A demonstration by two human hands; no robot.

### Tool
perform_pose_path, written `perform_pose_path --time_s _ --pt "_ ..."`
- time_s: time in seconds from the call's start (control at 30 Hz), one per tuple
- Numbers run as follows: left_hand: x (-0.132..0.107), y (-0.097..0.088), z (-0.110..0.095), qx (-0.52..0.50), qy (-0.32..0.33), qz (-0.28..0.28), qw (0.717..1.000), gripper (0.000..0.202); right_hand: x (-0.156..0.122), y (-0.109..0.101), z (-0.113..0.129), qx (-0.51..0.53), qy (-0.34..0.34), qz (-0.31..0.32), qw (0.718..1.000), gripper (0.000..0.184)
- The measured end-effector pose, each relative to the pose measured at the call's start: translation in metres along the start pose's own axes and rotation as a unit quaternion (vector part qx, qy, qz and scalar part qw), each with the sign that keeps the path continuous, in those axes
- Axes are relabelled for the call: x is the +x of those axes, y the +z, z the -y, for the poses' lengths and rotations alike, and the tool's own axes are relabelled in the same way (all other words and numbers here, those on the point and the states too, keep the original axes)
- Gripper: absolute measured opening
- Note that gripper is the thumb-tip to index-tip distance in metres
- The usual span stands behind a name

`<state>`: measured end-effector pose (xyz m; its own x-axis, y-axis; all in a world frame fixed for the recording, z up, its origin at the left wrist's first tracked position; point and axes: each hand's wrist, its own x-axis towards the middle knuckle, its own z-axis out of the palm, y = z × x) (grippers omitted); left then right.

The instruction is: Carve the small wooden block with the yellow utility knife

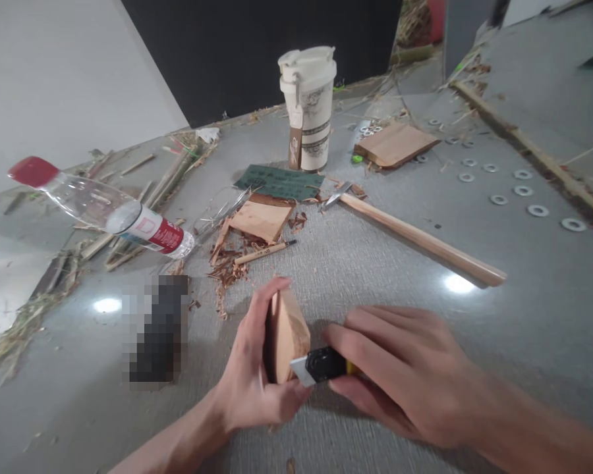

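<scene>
My left hand (257, 368) is closed round a small wooden block (287, 329), which stands on edge with its narrow side toward my right hand. A utility knife (326, 365) with a black head and a bit of yellow is gripped in my right hand (400, 368). Its blade touches the lower edge of the block, close to my left thumb. Beyond the hands lie a marker pen (264, 253), a second piece of wood (261, 218) among brown shavings (227, 271), and a green sheet (279, 182) with writing.
A wooden-handled hammer (415, 237) lies to the right. Several metal washers (537, 210) and another wood piece (396, 143) are further back. A lidded cup (310, 112) stands at the back. At left are a tilted plastic bottle (113, 214) and a blurred dark object (159, 329).
</scene>
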<state>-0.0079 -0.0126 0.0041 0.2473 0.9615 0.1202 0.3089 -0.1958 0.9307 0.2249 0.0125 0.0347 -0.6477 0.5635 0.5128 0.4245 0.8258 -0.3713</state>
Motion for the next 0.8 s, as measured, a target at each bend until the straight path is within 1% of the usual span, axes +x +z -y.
perform_pose_path --time_s 0.1,0.17,0.27,0.33,0.37,0.4,0.43,0.47,0.5,0.53,0.57,0.6,0.67,0.73,0.8 --pt "0.001 -0.001 -0.003 0.016 0.011 -0.006 1.000 0.088 -0.001 -0.002 0.001 -0.020 -0.002 -0.002 1.000 0.029" --pt "0.002 -0.001 -0.005 0.013 0.004 -0.003 1.000 0.084 -0.001 -0.003 0.004 -0.043 -0.003 -0.007 0.999 0.030" --pt "0.002 -0.002 -0.008 -0.003 -0.013 0.000 1.000 0.084 -0.001 -0.005 0.009 -0.076 -0.008 -0.025 0.997 0.031" --pt "0.000 -0.002 -0.011 -0.011 -0.016 -0.001 1.000 0.085 0.000 -0.009 0.007 -0.093 -0.017 -0.032 0.995 0.032" --pt "-0.002 -0.002 -0.012 -0.003 -0.003 0.000 1.000 0.083 0.000 -0.013 0.004 -0.104 -0.009 -0.034 0.994 0.032" --pt "-0.004 -0.002 -0.014 0.013 0.020 0.004 1.000 0.081 0.000 -0.017 -0.003 -0.120 0.015 -0.041 0.992 0.030" --pt "-0.006 -0.002 -0.015 0.035 0.045 0.009 0.998 0.078 0.000 -0.022 -0.011 -0.143 0.055 -0.056 0.987 0.028" --pt "-0.008 -0.001 -0.016 0.056 0.068 0.018 0.996 0.075 0.000 -0.027 -0.020 -0.167 0.108 -0.073 0.977 0.026" --pt "-0.009 -0.001 -0.017 0.070 0.081 0.029 0.994 0.073 0.000 -0.031 -0.029 -0.197 0.164 -0.106 0.961 0.025" --pt "-0.010 -0.001 -0.016 0.072 0.083 0.036 0.993 0.073 0.000 -0.034 -0.038 -0.223 0.205 -0.134 0.943 0.025" --pt "-0.010 -0.001 -0.015 0.059 0.068 0.038 0.995 0.075 0.000 -0.036 -0.044 -0.234 0.226 -0.149 0.934 0.026" --pt "-0.009 -0.001 -0.013 0.033 0.045 0.033 0.998 0.077 0.000 -0.035 -0.048 -0.229 0.227 -0.155 0.934 0.028" --pt "-0.005 -0.003 -0.009 -0.031 -0.012 0.003 0.999 0.083 -0.001 -0.029 -0.046 -0.172 0.192 -0.119 0.959 0.029" --pt "0.000 -0.007 -0.005 -0.083 -0.064 -0.029 0.994 0.085 -0.001 -0.019 -0.035 -0.088 0.131 -0.062 0.986 0.027" --pt "0.004 -0.009 -0.003 -0.104 -0.089 -0.043 0.990 0.086 -0.001 -0.009 -0.023 -0.033 0.082 -0.031 0.996 0.027"
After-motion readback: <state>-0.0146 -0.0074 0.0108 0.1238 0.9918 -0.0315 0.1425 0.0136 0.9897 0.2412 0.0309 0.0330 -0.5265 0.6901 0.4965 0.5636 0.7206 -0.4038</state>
